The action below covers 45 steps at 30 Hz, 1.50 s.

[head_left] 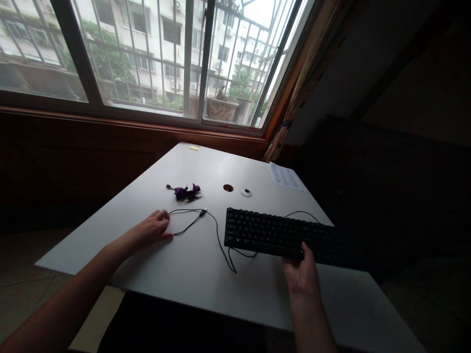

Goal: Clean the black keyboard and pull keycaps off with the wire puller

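Observation:
My right hand grips the near edge of a black keyboard, thumb on top, holding it just above the white desk. The keyboard's black cable loops leftward across the desk to a plug end. My left hand rests on the desk with its fingers curled at the cable's left loop; whether it holds the cable I cannot make out. A small purple and black object lies beyond the cable.
A round cable hole and its white cap sit mid-desk. A printed sheet lies at the far right, a yellow note at the far edge. A barred window runs behind; dark furniture stands right.

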### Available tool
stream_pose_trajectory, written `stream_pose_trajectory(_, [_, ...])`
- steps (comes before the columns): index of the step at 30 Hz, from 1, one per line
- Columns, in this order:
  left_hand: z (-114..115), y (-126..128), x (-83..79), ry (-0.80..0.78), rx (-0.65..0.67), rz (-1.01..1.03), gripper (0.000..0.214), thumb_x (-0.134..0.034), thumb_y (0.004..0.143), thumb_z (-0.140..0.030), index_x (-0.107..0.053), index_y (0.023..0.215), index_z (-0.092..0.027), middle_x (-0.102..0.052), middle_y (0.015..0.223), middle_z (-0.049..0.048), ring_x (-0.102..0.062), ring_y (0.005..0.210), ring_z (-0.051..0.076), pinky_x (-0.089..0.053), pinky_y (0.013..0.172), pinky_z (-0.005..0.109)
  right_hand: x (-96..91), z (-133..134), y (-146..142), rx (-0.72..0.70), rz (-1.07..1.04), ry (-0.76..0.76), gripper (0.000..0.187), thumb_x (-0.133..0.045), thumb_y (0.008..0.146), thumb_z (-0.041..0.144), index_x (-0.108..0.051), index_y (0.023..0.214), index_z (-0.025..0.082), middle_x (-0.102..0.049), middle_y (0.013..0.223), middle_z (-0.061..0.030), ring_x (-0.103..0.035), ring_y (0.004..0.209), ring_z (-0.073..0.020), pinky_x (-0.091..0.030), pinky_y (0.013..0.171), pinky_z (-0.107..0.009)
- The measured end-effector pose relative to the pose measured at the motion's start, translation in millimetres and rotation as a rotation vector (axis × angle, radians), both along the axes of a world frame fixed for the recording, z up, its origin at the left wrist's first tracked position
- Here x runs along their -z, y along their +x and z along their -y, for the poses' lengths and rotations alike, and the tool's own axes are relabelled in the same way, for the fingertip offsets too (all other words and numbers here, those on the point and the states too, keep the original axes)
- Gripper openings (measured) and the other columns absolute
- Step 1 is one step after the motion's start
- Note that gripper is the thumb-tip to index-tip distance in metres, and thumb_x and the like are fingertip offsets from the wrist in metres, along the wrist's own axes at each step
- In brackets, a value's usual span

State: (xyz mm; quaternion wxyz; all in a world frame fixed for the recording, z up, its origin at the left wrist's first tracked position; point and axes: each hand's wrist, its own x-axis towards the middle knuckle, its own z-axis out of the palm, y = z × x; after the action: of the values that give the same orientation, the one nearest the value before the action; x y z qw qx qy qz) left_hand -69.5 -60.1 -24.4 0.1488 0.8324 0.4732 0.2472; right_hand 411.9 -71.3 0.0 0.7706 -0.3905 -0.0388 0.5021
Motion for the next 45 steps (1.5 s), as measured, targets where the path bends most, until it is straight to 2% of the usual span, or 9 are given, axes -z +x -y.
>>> stream_pose_trajectory(10, [22, -37, -18.2, -0.138, -0.074, -0.027, 0.031, -0.072, 0.081, -0.052, -0.071, 0.075, -0.021, -0.063, 0.111, 0.0112, -0.062, 0.083, 0.024, -0.054, 0.071, 0.032, 12.6, -4, -15, -0.052, -0.052, -0.052, 0.027, -0.061, 0.085, 0.021, -0.066, 0.112, 0.018, -0.074, 0.105, -0.001, -0.071, 0.097, -0.0122, -0.061, 0.088, -0.023])
stream_pose_trajectory(14, [28, -52, -32.1, -0.217, -0.055, 0.06, 0.029, -0.077, 0.076, -0.051, -0.071, 0.069, -0.024, -0.067, 0.097, 0.0074, -0.063, 0.08, 0.022, -0.052, 0.063, 0.026, 22.1, -6, -20, -0.089, -0.018, -0.087, 0.029, -0.062, 0.083, 0.023, -0.065, 0.111, 0.019, -0.074, 0.103, -0.0009, -0.072, 0.098, -0.0137, -0.061, 0.088, -0.026])
stream_pose_trajectory(18, [28, -57, -42.2, -0.236, -0.086, 0.02, 0.03, -0.073, 0.078, -0.054, -0.072, 0.07, -0.025, -0.066, 0.081, 0.0039, -0.061, 0.065, 0.018, -0.045, 0.052, 0.023, 26.1, -5, -30, -0.105, 0.0, -0.099, 0.027, -0.062, 0.083, 0.021, -0.065, 0.11, 0.019, -0.075, 0.099, -0.0007, -0.072, 0.094, -0.0141, -0.062, 0.087, -0.027])
stream_pose_trajectory(23, [17, -33, -46.3, -0.066, -0.209, -0.084, 0.034, -0.062, 0.087, -0.055, -0.072, 0.075, -0.025, -0.065, 0.08, 0.0053, -0.059, 0.064, 0.02, -0.042, 0.052, 0.024, 23.2, 0, -42, -0.184, -0.078, -0.099, 0.022, -0.061, 0.085, 0.018, -0.064, 0.107, 0.018, -0.074, 0.095, -0.0004, -0.073, 0.088, -0.0131, -0.063, 0.081, -0.025])
stream_pose_trajectory(27, [8, 7, -47.6, -0.013, -0.165, -0.081, 0.032, -0.056, 0.091, -0.052, -0.073, 0.087, -0.025, -0.068, 0.094, 0.008, -0.063, 0.078, 0.024, -0.047, 0.059, 0.028, 18.8, 8, -48, -0.292, -0.112, -0.15, 0.018, -0.06, 0.085, 0.017, -0.063, 0.103, 0.018, -0.074, 0.096, -0.0017, -0.073, 0.087, -0.0145, -0.063, 0.081, -0.029])
stream_pose_trajectory(31, [-12, 29, -34.9, 0.057, -0.168, 0.002, 0.024, -0.059, 0.089, -0.045, -0.073, 0.089, -0.026, -0.069, 0.102, 0.0077, -0.063, 0.09, 0.027, -0.05, 0.073, 0.034, 12.3, 22, -52, -0.427, -0.106, -0.123, 0.018, -0.057, 0.088, 0.021, -0.061, 0.105, 0.02, -0.073, 0.105, -0.0042, -0.071, 0.1, -0.0189, -0.059, 0.095, -0.043])
stream_pose_trajectory(35, [-47, 19, -10.1, 0.172, -0.375, 0.112, 0.018, -0.058, 0.086, -0.035, -0.073, 0.087, -0.024, -0.068, 0.094, 0.0078, -0.062, 0.087, 0.028, -0.049, 0.084, 0.039, 3.6, 41, -53, -0.622, -0.085, -0.148, 0.021, -0.058, 0.089, 0.024, -0.06, 0.108, 0.016, -0.07, 0.118, -0.0121, -0.068, 0.114, -0.026, -0.055, 0.099, -0.051])
stream_pose_trajectory(40, [-85, -7, 10.0, 0.229, -0.534, 0.126, 0.026, -0.055, 0.078, -0.023, -0.071, 0.098, -0.018, -0.064, 0.107, 0.014, -0.058, 0.1, 0.034, -0.04, 0.101, 0.051, -7.8, 61, -43, -0.947, 0.156, -0.251, 0.038, -0.069, 0.086, 0.029, -0.061, 0.118, 0.01, -0.068, 0.126, -0.0213, -0.072, 0.105, -0.0292, -0.061, 0.084, -0.041])
stream_pose_trajectory(45, [-106, -13, 19.2, 0.24, -0.552, 0.091, 0.042, -0.055, 0.078, -0.022, -0.066, 0.118, -0.015, -0.06, 0.125, 0.0179, -0.048, 0.122, 0.038, -0.031, 0.11, 0.054, -1.0, 53, -21, -0.94, 0.636, -0.289, 0.047, -0.075, 0.08, 0.039, -0.066, 0.118, 0.014, -0.076, 0.109, -0.017, -0.076, 0.077, -0.0239, -0.058, 0.055, -0.028])
